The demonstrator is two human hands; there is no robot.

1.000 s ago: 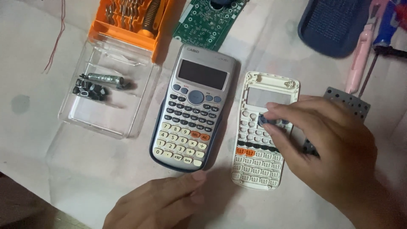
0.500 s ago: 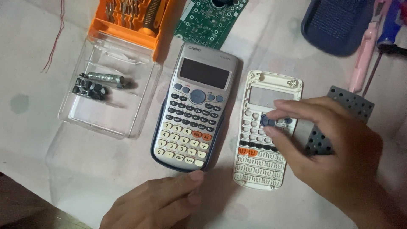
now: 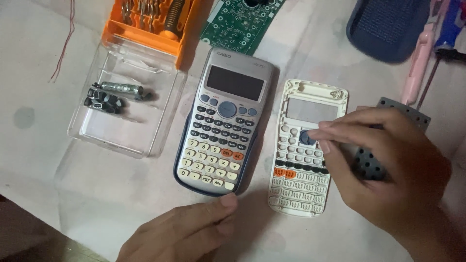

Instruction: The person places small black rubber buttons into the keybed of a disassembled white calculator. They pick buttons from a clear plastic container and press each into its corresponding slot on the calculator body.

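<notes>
Landmark: intact grey calculator (image 3: 224, 123), centre of the white table (image 3: 39, 160).
Just right of it: white calculator front shell (image 3: 306, 145), face-down, key openings showing.
Right hand (image 3: 388, 170) over the shell, fingertips together on the round blue pad button (image 3: 307, 138), probably seating it.
Left hand (image 3: 184, 233) flat below the calculator, fingers relaxed, holding nothing.
Step looks like refitting keys; next calls for light, square pressure.

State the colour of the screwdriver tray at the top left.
Orange; the screwdriver tray shows best in the head view.
</notes>
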